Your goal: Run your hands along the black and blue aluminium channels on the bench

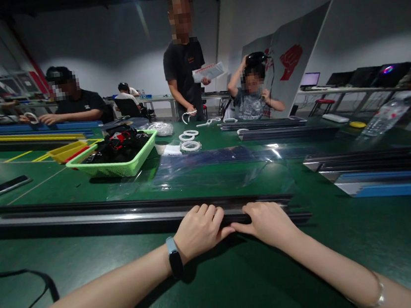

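A long black metal profile (123, 215) with a shiny inner face lies across the green table in front of me. My left hand (199, 227) is closed over its near edge, right of the middle, fingers curled over the top. Close beside it, my right hand (268, 221) grips the same profile near its right end. My two thumbs almost meet on the near side. The fingertips of both hands are hidden behind the edge.
A green basket (132, 168) with dark items stands beyond the profile, near white rings (190, 146) and clear plastic film (199, 167). More profiles (388, 174) lie at the right, by a plastic bottle (388, 114). Co-workers are across the table (74, 275).
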`<state>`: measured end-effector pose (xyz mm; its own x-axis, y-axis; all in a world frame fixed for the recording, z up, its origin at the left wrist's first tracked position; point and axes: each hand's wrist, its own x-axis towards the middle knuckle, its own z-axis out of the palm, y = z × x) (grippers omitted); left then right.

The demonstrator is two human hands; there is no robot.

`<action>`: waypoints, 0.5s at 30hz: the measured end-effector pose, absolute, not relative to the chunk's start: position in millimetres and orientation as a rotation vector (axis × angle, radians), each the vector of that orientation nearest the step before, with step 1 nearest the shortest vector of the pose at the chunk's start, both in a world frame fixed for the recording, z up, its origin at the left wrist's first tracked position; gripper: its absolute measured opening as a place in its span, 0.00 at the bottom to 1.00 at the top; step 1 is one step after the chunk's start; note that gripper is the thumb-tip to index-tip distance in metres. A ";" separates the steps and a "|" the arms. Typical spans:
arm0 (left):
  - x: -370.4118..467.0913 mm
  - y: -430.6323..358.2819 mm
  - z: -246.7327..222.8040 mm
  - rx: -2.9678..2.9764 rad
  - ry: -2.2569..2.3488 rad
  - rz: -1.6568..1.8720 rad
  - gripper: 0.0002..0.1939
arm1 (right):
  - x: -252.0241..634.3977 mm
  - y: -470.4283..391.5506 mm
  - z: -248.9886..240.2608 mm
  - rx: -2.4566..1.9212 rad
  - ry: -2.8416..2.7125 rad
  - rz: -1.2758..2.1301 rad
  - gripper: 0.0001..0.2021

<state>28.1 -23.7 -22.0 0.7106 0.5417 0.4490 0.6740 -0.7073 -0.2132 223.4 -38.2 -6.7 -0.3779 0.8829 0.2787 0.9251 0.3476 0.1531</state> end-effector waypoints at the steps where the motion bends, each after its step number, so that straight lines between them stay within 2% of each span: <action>1: 28.6 -24.4 -20.7 -2.564 -0.925 -0.508 0.20 | 223.5 -37.8 -7.4 -1.659 -2.457 -0.429 0.21; 9: 32.4 -24.9 -18.7 -2.661 -0.789 -0.481 0.18 | 225.0 -34.8 -10.5 -1.635 -2.475 -0.428 0.19; 15: 31.5 -23.1 -19.2 -2.663 -0.777 -0.451 0.17 | 225.1 -33.4 -13.4 -1.610 -2.462 -0.437 0.24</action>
<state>31.5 -23.1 -19.2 0.8010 0.4575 0.3861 0.5620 -0.7968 -0.2219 225.1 -33.4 -13.4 -0.4042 0.8654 0.2961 0.9145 0.3754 0.1511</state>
